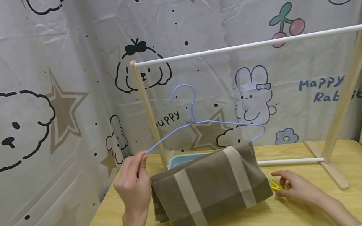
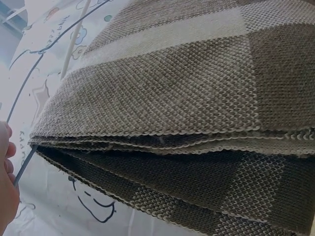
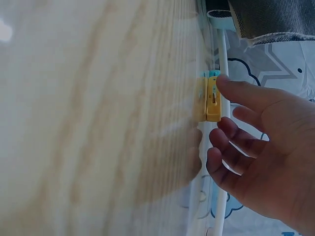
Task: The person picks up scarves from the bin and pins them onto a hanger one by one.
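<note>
My left hand pinches the left end of a blue wire hanger, held up above the table with its hook upward. Draped over the hanger is a folded brown plaid scarf with cream stripes; it hides the hanger's lower bar. In the left wrist view, its knitted layers fan open at the edge. Low at the right, my right hand is beside a yellow clothespin on the table. In the right wrist view the thumb comes right up to the clothespin, with the other fingers loosely bent below.
Behind the scarf stands a wooden drying rack with a white top rail and a lower white rod. A light blue tray is partly hidden by the scarf. Printed curtains enclose the wooden table at the back and sides.
</note>
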The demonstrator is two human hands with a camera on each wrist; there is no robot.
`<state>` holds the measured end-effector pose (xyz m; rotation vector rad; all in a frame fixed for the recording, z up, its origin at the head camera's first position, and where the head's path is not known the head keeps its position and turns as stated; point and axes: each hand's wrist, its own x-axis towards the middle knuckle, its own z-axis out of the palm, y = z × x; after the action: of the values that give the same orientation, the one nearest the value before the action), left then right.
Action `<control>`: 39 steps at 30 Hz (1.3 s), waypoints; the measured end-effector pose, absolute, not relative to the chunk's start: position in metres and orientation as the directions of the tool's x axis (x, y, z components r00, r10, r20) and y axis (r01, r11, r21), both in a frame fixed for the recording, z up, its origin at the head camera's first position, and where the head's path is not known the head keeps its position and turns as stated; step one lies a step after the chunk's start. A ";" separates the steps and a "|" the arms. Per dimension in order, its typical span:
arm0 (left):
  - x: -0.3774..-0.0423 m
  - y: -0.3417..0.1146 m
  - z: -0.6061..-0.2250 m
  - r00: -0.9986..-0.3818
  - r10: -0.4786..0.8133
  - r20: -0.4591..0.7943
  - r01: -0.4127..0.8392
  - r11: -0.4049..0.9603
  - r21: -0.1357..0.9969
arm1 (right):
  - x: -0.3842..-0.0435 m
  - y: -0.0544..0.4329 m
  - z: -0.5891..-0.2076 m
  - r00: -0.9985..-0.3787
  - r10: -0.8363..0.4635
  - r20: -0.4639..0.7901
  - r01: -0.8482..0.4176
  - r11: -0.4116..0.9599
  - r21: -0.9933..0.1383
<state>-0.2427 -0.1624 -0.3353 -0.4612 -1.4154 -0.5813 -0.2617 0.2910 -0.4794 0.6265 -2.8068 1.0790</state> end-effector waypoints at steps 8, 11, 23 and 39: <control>-0.244 -0.167 -0.338 0.029 -0.104 0.994 0.641 0.765 0.062 | -0.262 0.291 -0.481 -0.921 -0.352 0.165 -0.374 0.690 -0.619; -0.244 -0.166 -0.337 0.024 -0.101 0.995 0.644 0.763 0.062 | -0.262 0.292 -0.478 -0.930 -0.331 0.162 -0.359 0.717 -0.598; -0.242 -0.164 -0.336 0.019 -0.100 0.995 0.624 0.779 0.067 | -0.257 0.296 -0.457 -0.939 -0.223 0.261 -0.333 0.777 -0.533; -0.230 -0.153 -0.327 0.022 -0.095 0.995 0.603 0.795 0.062 | -0.248 0.285 -0.399 -0.897 -0.130 0.421 -0.404 0.625 -0.668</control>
<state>-0.2303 -0.1530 -0.3274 -0.4367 -1.4586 -0.5676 -0.2482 0.2845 -0.3992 0.4294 -2.5174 1.1542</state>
